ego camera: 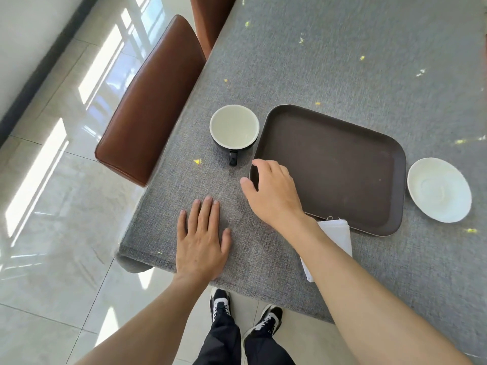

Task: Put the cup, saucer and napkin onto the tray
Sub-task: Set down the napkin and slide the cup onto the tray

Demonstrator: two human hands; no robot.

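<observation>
A dark brown tray (340, 164) lies bare on the grey table. Left of it stands a black cup (234, 127) with a pale inside, its handle pointing toward me. A white saucer (438, 189) sits just right of the tray. A folded white napkin (340, 235) lies at the tray's near edge, partly hidden under my right forearm. My right hand (272, 192) hovers over the tray's near left corner, fingers apart and curled, a short way from the cup's handle and holding nothing. My left hand (201, 239) rests flat on the tablecloth near the table's edge.
A grey cloth (342, 61) covers the table, dotted with small yellow specks. Two brown leather chairs (150, 101) stand along the table's left side. The floor is glossy tile, and my legs and shoes show below the near edge.
</observation>
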